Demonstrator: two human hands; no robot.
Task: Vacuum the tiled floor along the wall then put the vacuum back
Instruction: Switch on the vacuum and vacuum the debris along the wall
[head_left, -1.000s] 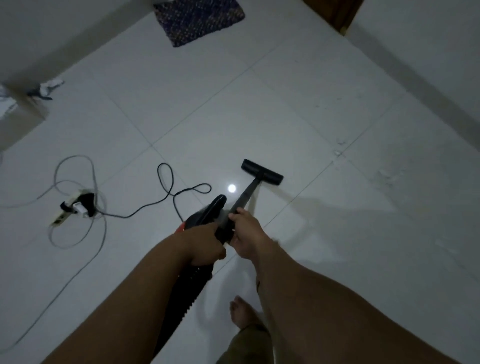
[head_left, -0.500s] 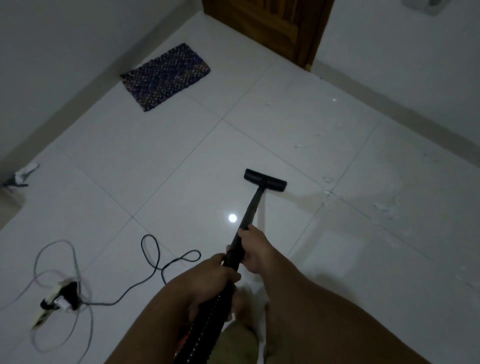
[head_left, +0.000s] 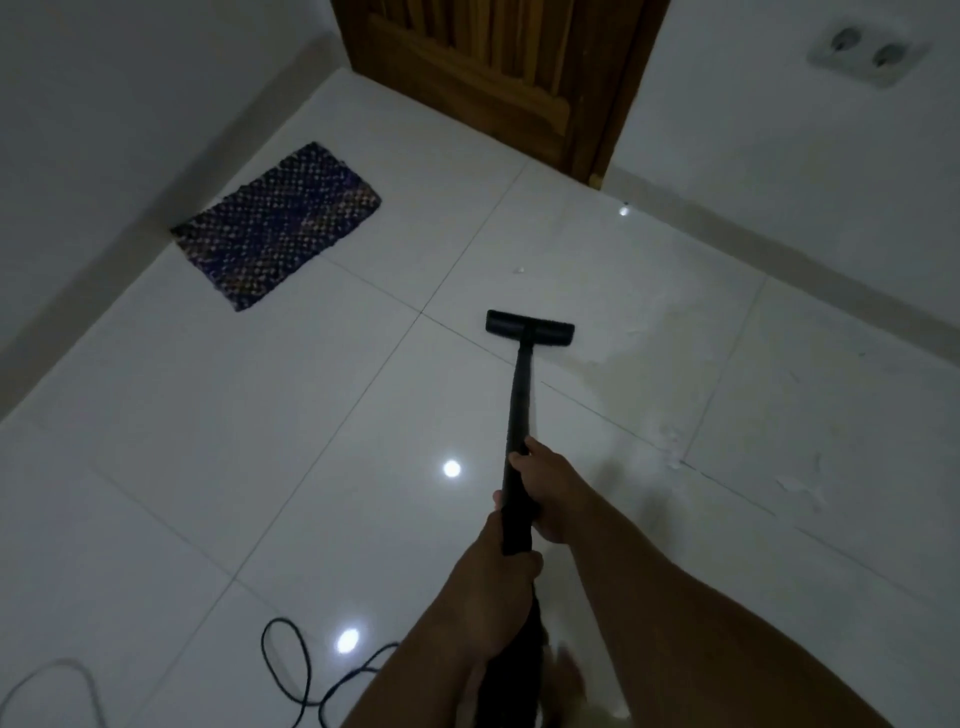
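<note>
1. The vacuum's nozzle (head_left: 530, 329) rests on the tiled floor (head_left: 260, 441), mid-room, near the wall (head_left: 779, 182).
2. Both hands grip the wand (head_left: 521, 410): right hand (head_left: 558, 491) ahead, left hand (head_left: 501, 582) behind.
3. White debris (head_left: 670, 447) remains beside the wall; vacuuming looks unfinished, and the return is not yet begun.

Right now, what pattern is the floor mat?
Head view: mat is dark blue, woven, with pale speckles.

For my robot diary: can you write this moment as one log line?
vacuuming | both hands grip vacuum wand | nozzle on tiled floor | debris right
</note>
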